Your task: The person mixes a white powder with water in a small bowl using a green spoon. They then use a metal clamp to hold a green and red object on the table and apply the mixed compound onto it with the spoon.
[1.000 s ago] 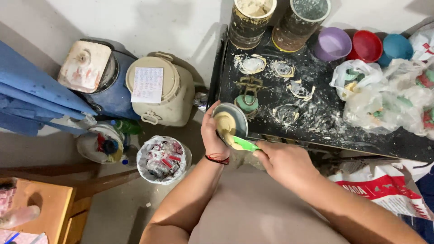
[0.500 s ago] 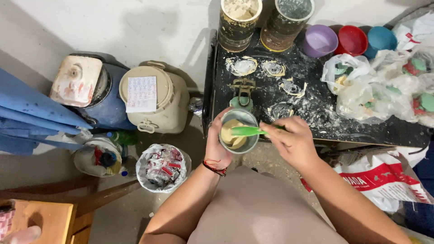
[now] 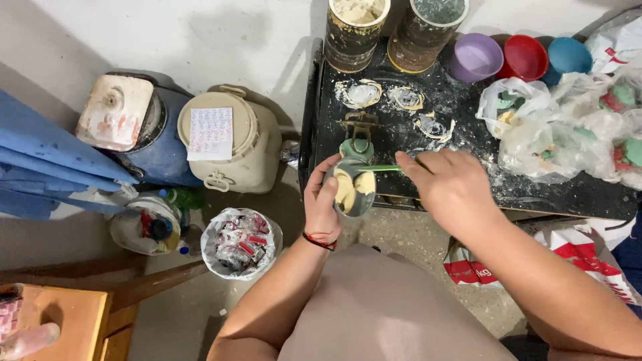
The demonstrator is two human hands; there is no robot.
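Observation:
My left hand [image 3: 321, 200] grips a small metal cup [image 3: 352, 190] that holds beige paste, just off the front left corner of a black table [image 3: 461, 177]. My right hand [image 3: 449, 184] holds a green spatula [image 3: 380, 168] whose blade lies across the cup's rim. Just beyond the cup, a brass clamp with a green disc [image 3: 357, 142] stands on the table. Smears of dried paste [image 3: 359, 93] mark the tabletop further back.
Two tall tins [image 3: 356, 27] stand at the table's back, with purple [image 3: 475, 57], red [image 3: 525, 57] and teal bowls [image 3: 568, 55]. Plastic bags [image 3: 555, 137] of coloured pieces lie right. On the floor left: a cream canister [image 3: 234, 144], a blue drum [image 3: 144, 134], a waste bag [image 3: 239, 242].
The cup rose from below the table edge, then tilted. My right hand swung the green spatula from under the cup to across its top, and the paste now sits in two lumps.

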